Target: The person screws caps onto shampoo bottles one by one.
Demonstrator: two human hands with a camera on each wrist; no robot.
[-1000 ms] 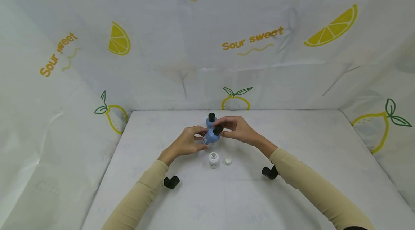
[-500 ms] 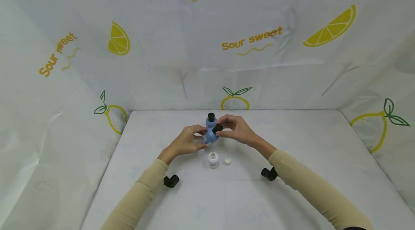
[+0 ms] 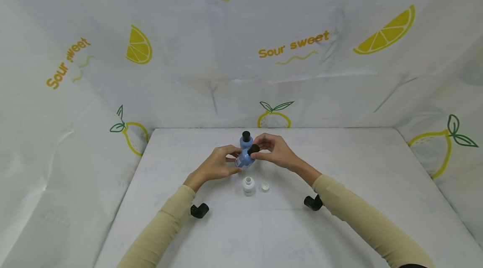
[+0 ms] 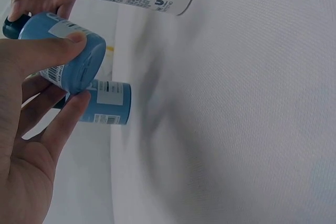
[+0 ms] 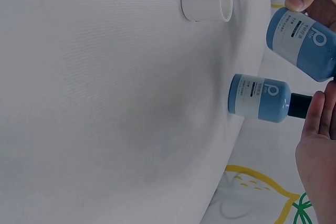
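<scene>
My left hand [image 3: 217, 163] grips a small blue bottle [image 4: 86, 59] by its body, thumb on one side and fingers on the other. The bottle is tilted, its black cap [image 3: 253, 149] leaning toward my right hand [image 3: 277, 150]. That hand pinches the cap between thumb and fingers. Behind stands a second blue bottle [image 5: 261, 98] with a black cap, upright on the table. Nearer to me an uncapped white bottle [image 3: 248, 186] stands upright, and its white cap [image 3: 265, 187] lies to the right of it.
Black elbow-shaped pieces lie by my forearms, one black piece [image 3: 200, 211] at the left and another black piece [image 3: 313, 202] at the right. The white table [image 3: 354, 167] ends at a lemon-printed sheet [image 3: 196, 50] behind and at both sides.
The right hand's thumb has come in onto the black cap of the tilted bottle, and the bottle has shifted very slightly. The standing bottles and the white cap stay where they were.
</scene>
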